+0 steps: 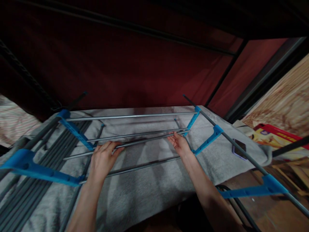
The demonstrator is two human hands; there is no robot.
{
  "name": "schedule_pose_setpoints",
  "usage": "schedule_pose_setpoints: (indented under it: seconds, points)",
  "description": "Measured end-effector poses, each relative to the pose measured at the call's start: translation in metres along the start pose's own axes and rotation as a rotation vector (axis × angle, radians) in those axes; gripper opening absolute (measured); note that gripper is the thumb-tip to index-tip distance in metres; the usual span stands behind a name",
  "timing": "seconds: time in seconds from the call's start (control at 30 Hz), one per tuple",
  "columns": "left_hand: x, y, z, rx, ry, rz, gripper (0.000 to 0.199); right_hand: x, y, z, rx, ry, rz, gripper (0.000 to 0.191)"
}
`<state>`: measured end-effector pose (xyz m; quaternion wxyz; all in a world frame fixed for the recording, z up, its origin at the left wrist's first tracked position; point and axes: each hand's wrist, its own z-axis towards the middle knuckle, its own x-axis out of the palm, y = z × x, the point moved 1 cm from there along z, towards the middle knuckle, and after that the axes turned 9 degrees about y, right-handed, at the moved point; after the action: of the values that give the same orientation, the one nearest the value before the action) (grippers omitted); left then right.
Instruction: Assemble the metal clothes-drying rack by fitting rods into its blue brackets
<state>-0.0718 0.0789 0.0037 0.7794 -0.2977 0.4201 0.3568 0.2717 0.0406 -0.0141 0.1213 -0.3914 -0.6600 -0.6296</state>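
Note:
A thin grey metal rod [145, 140] lies across my two hands, inside a half-assembled rack frame. My left hand [103, 158] is closed over the rod toward its left end, palm down. Near the other end, my right hand [180, 143] pinches it between thumb and fingers, close to a blue plastic bracket [192, 120]. The rod's left tip sticks out past another blue bracket [75, 131]. Just behind it runs a second rod [135, 135]. Farther back, a crossbar [135, 115] spans the frame, and a nearer crossbar [145, 165] lies below my hands.
Several grey tubes [48, 161] lie side by side at left on a grey blanket [149, 187]. More blue brackets [209, 140] sit on the right upright. A phone [239, 149] and a red-yellow package [277, 137] are at right. Dark red fabric [145, 71] hangs behind.

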Motion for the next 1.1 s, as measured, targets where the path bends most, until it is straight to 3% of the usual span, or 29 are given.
schedule_pose_setpoints:
  seconds: [0.23, 0.4, 0.63, 1.1]
  points:
    - [0.008, -0.008, 0.005, 0.007, 0.07, -0.007, 0.031, -0.022, -0.01, 0.004, -0.015, -0.031, 0.025, 0.012]
    - [0.015, -0.014, 0.008, -0.002, 0.097, -0.018, 0.034, -0.019, 0.0, 0.013, -0.085, -0.016, 0.015, 0.011]
    - [0.025, -0.013, 0.009, 0.033, 0.124, 0.009, 0.034, -0.019, 0.007, 0.012, -0.059, -0.052, 0.034, 0.011]
    - [0.023, 0.001, 0.006, 0.128, 0.01, 0.124, 0.028, -0.006, 0.009, 0.018, -0.047, 0.041, -0.065, 0.01]
